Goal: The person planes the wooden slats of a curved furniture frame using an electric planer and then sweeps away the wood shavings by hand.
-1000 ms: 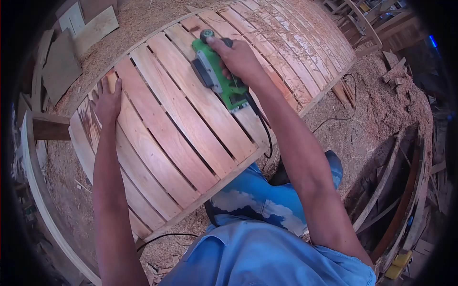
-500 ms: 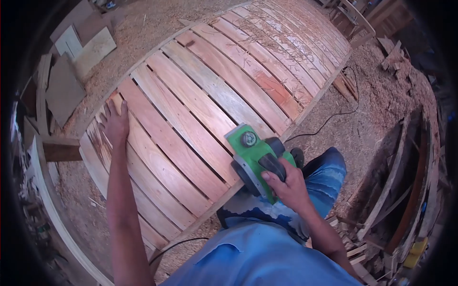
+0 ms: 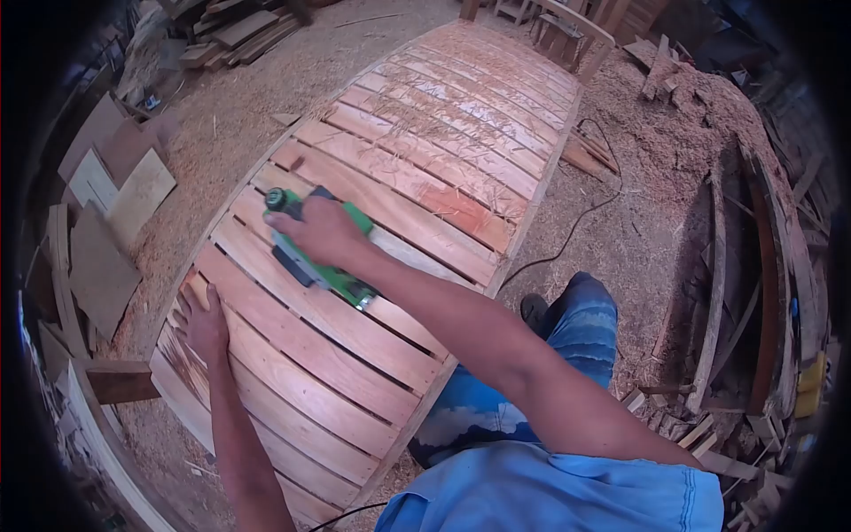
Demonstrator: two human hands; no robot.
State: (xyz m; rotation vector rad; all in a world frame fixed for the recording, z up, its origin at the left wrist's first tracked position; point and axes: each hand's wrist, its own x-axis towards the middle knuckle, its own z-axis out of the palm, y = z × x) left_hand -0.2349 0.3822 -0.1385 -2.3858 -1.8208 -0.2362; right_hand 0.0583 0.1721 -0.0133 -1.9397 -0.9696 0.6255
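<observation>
A green electric planer (image 3: 330, 280) with dark parts rests on the slatted wooden panel (image 3: 292, 372), toward its far-left side. My right hand (image 3: 321, 232) is shut on the planer from above, hiding much of its top, with the arm stretched across the slats. Near the panel's left end my left hand (image 3: 206, 326) lies open, its fingers spread on the wood beside a dark-streaked slat. Long, narrow gaps separate the slats. Thin shavings (image 3: 434, 133) cover the panel's far half.
A black cord (image 3: 567, 238) runs over the ground right of the panel. Heaped shavings (image 3: 656, 115) lie at the far right, near curved timber pieces (image 3: 709, 284). Flat boards (image 3: 106, 257) lean at the left. Stacked planks (image 3: 239, 31) sit at the back left.
My right hand has carried the planer from the panel's near edge across toward its far-left side. My left hand stays in the same place on the wood. The camera view has shifted.
</observation>
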